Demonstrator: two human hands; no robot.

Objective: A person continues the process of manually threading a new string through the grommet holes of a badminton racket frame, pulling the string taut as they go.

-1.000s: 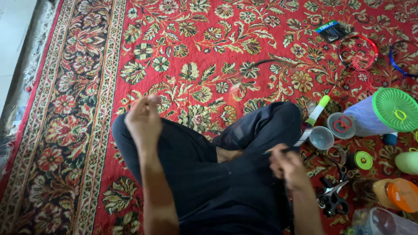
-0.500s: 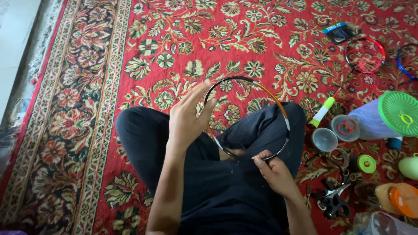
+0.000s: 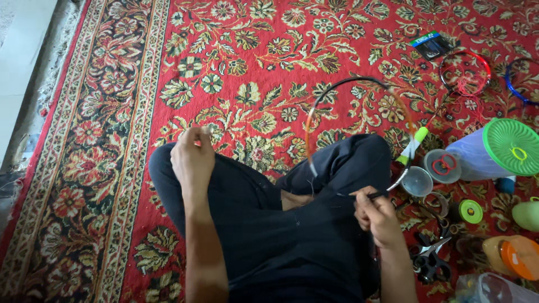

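A person sits cross-legged in dark trousers on a red floral carpet (image 3: pixel 252 67). The right hand (image 3: pixel 377 214) is closed around the thin shaft of an unstrung racket frame (image 3: pixel 337 92), a black and orange hoop blurred above the right knee. The left hand (image 3: pixel 192 158) is raised over the left knee, fingers curled, apart from the frame. To the right on the carpet lie a green-lidded plastic container (image 3: pixel 494 151), a green string spool (image 3: pixel 470 211), black scissors (image 3: pixel 429 259), a red racket frame (image 3: pixel 465 72) and an orange-lidded jar (image 3: pixel 514 257).
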